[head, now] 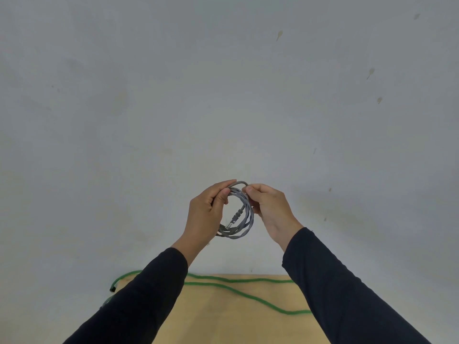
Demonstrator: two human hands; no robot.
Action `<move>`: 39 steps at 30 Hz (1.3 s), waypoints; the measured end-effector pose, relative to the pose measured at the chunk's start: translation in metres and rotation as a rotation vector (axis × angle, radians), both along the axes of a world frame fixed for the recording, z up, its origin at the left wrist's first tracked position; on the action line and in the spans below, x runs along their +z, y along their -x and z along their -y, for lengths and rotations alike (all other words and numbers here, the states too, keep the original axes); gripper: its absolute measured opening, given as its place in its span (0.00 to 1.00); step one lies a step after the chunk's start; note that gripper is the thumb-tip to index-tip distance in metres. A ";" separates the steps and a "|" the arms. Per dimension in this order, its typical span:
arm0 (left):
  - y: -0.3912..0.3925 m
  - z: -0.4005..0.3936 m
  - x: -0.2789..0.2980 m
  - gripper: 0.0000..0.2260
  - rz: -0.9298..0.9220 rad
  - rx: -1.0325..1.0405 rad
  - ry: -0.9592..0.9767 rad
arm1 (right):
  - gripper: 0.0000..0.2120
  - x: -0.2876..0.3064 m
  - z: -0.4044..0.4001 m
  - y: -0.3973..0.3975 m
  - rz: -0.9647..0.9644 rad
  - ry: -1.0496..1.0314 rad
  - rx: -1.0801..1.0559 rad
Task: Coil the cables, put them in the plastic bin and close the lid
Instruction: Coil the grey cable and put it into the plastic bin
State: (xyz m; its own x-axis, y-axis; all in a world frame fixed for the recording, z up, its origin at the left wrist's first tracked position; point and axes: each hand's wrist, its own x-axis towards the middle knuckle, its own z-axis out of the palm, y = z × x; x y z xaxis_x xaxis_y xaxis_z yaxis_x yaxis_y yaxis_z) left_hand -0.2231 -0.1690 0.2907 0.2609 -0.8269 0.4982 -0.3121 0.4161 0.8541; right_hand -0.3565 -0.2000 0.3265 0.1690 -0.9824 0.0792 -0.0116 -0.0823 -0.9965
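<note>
— While I watch from here, which step are we on?

— Coiling. My left hand is wrapped around the grey cable, holding the loops raised in front of the wall; my right hand pinches the top of the same coil.

— And the rest?

— The green cable lies loose on the table below. I see no bin. Next, I judge, comes tucking the grey end in, then finding the bin.

Green cable across table
</note>
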 end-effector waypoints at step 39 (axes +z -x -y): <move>0.001 -0.062 -0.081 0.14 -0.104 0.060 -0.305 | 0.16 -0.114 -0.090 -0.027 -0.401 0.404 -0.234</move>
State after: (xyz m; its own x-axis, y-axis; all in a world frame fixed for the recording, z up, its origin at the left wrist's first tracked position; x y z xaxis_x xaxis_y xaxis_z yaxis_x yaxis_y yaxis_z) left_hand -0.2237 -0.1067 0.2101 0.3499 -0.9156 0.1981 -0.2329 0.1198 0.9651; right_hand -0.3294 -0.1102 0.2130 0.0459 -0.9026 0.4281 -0.4424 -0.4026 -0.8014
